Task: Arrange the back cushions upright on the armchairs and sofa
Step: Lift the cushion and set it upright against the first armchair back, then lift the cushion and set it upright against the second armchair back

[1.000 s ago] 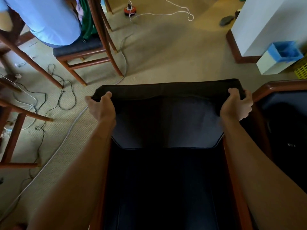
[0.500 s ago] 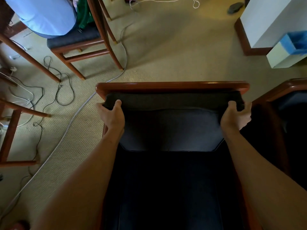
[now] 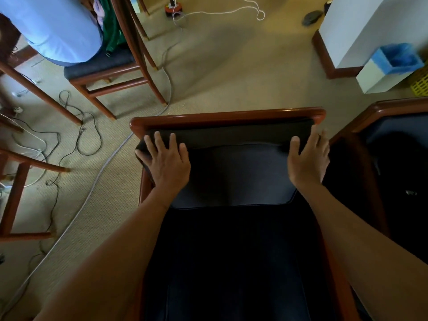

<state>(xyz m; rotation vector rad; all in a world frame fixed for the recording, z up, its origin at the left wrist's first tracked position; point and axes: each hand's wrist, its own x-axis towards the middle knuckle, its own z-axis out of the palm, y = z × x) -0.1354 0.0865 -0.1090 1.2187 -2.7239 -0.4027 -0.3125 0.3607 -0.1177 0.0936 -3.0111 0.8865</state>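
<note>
Woven beige carpet point(image 3: 231, 72) strewn with thin cables point(image 3: 69, 126) fills the room from nine to twelve o'clock. At centre, a dark fabric back cushion point(image 3: 234, 172) stands against the armchair's point(image 3: 227, 115) rounded wooden rail. Left hand point(image 3: 168, 162) and right hand point(image 3: 309, 159) press flat on its upper corners, fingers spread, no grip closed.

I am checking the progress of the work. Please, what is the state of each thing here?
back cushion: upright against the chair back
left hand: open, flat on the cushion
right hand: open, flat on the cushion
armchair: back rail showing above the cushion
waste bin: upright, blue liner in it
</note>
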